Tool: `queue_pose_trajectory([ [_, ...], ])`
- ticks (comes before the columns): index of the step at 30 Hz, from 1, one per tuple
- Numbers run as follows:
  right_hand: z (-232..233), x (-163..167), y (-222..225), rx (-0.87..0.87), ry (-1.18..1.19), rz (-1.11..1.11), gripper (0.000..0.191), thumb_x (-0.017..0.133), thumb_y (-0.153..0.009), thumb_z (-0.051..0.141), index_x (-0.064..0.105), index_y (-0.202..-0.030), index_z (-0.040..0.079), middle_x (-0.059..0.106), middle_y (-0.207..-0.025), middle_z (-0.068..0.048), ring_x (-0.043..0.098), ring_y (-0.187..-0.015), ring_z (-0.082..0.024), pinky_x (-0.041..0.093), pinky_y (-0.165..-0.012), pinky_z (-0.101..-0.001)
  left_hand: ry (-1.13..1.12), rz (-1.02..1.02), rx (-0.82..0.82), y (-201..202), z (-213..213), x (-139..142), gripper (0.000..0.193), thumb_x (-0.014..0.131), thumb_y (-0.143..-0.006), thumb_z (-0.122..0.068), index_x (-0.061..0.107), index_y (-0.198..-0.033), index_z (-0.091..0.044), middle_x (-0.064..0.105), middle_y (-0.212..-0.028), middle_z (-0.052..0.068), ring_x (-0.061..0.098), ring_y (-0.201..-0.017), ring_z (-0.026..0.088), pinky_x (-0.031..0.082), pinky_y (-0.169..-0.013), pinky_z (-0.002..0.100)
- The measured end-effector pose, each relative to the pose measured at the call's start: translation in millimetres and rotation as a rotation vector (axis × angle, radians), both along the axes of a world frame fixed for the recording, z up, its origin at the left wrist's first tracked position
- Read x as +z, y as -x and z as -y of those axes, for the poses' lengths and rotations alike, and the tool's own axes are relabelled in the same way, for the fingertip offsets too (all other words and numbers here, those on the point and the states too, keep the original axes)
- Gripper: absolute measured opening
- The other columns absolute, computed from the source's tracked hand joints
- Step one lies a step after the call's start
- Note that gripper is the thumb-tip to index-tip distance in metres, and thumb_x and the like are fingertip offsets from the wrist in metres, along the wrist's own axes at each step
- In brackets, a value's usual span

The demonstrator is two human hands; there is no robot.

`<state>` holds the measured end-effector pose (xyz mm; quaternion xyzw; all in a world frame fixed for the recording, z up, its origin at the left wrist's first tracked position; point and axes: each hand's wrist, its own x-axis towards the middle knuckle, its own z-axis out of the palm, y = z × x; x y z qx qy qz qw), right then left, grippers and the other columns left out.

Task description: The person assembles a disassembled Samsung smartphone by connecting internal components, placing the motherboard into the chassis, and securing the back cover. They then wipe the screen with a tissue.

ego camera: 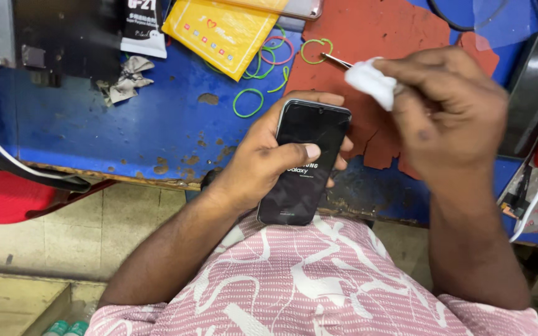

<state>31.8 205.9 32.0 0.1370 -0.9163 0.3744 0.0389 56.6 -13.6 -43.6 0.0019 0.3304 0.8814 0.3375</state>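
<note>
Blue counter (pixel 126 124): left hand (pixel 269 162) grips dark phone (pixel 305 158); at 2 o'clock, right hand (pixel 449 118) pinches white wad (pixel 372 81) and tweezers (pixel 337 60), wiping not begun.

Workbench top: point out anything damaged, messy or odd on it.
The blue workbench is worn, its paint chipped in brown patches near the front edge. The red mat is torn, with ragged edges and missing pieces beside the phone. Coloured rubber bands lie scattered, and a crumpled grey scrap sits loose at the back.
</note>
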Motion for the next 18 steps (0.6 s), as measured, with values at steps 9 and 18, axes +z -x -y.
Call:
queue_pose_trajectory([
  [9,-24.8,-12.5,-10.4,-0.138,0.068,0.059,0.015,0.07,-0.102,-0.011,0.073,-0.114,-0.005,0.069,-0.103,-0.011,0.063,-0.086,-0.012,0.05,-0.079,-0.0223,-0.034,0.068,-0.02,3.1,3.3,3.8,0.06,0.06,-0.091,-0.004,0.044,-0.148,-0.003,0.071,-0.119,0.024,0.073,-0.104,0.03,0.064,-0.085,0.044],
  [18,-41.1,-24.7,-14.9,-0.26,0.251,0.107,0.011,0.069,-0.113,-0.007,0.069,-0.123,-0.007,0.072,-0.106,-0.013,0.07,-0.087,-0.01,0.057,-0.079,-0.0184,-0.057,0.105,-0.03,3.5,5.1,5.5,0.061,0.061,-0.092,-0.005,0.043,-0.15,-0.005,0.069,-0.12,0.025,0.072,-0.105,0.032,0.064,-0.085,0.047],
])
